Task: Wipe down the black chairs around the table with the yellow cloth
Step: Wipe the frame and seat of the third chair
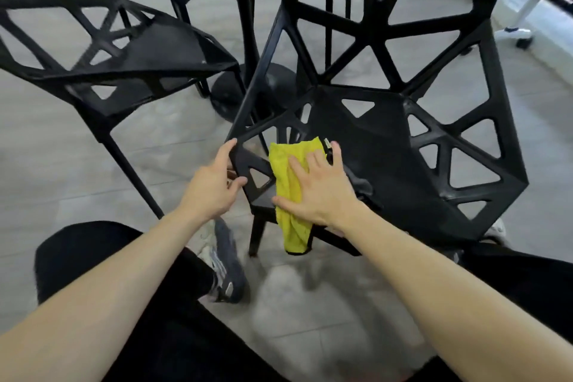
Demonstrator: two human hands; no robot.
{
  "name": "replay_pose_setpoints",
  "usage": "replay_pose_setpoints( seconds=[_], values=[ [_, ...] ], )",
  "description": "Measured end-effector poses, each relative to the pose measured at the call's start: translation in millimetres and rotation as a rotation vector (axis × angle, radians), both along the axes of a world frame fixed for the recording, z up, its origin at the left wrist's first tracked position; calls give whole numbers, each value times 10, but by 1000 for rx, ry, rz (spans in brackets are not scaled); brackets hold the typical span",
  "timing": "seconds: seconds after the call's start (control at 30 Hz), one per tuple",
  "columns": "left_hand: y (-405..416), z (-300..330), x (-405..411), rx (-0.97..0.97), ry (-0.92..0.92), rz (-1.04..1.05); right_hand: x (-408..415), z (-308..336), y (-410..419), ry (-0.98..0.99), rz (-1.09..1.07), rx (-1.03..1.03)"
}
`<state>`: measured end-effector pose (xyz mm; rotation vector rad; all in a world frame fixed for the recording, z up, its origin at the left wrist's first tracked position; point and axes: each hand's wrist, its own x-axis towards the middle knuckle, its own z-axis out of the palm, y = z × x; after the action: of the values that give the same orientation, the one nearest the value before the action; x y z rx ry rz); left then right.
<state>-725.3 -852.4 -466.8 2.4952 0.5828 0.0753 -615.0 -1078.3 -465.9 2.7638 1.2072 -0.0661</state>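
At the left of the frame stands one black chair [124, 62] with a lattice seat, apart from the hands. Below it, near the lower centre, a grey sneaker [224, 263] rests on the grey tiled floor [46, 170]. The left hand [210, 186] grips the front left corner of the nearest black chair [403, 170], fingers curled around its edge. Just to the right, the yellow cloth [291, 195] lies on the seat's front edge and hangs over it; the right hand [316, 189] presses it flat with straight, spread fingers
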Motion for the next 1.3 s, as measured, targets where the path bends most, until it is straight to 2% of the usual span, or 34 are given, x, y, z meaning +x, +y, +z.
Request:
replay_pose_setpoints(
  seconds=[0.03,0.1,0.2,0.3,0.43,0.5,0.63,0.7,0.77,0.87,0.97,1.1,1.17,1.23,1.3],
  values=[
    [0,6,14,-64,-39,19,52,-12,1,-29,40,18],
    [34,-9,66,-203,-86,12,-2,-86,172,77,12,67],
    [133,-3,84,-245,-70,-13,-202,-252,351,194,-74,152],
    [188,29,96,-275,-75,-17,-16,-165,-26,245,84,106],
    [218,79,139,-328,-89,-29,255,-78,-560,181,265,83],
    [237,34,141,-405,-112,-42,77,-152,-490,134,183,118],
    [260,-59,102,-491,-166,-95,-596,-357,492,47,-220,157],
    [263,-44,99,-474,-180,-105,-725,-352,864,55,-320,168],
    [320,-20,113,-453,-172,-106,-665,-358,816,26,-245,206],
    [349,24,127,-431,-116,-97,-492,-398,33,-47,-4,186],
    [289,78,123,-389,-84,-88,-391,-288,-574,2,-16,165],
    [249,102,159,-315,-82,-56,-524,-332,199,17,-242,154],
    [263,105,188,-301,-83,-35,-578,-323,665,104,-292,194],
    [273,123,197,-232,-88,-6,-481,-301,657,162,-222,214],
    [251,165,210,-54,-107,13,-386,-243,237,170,-34,229]
  ],
)
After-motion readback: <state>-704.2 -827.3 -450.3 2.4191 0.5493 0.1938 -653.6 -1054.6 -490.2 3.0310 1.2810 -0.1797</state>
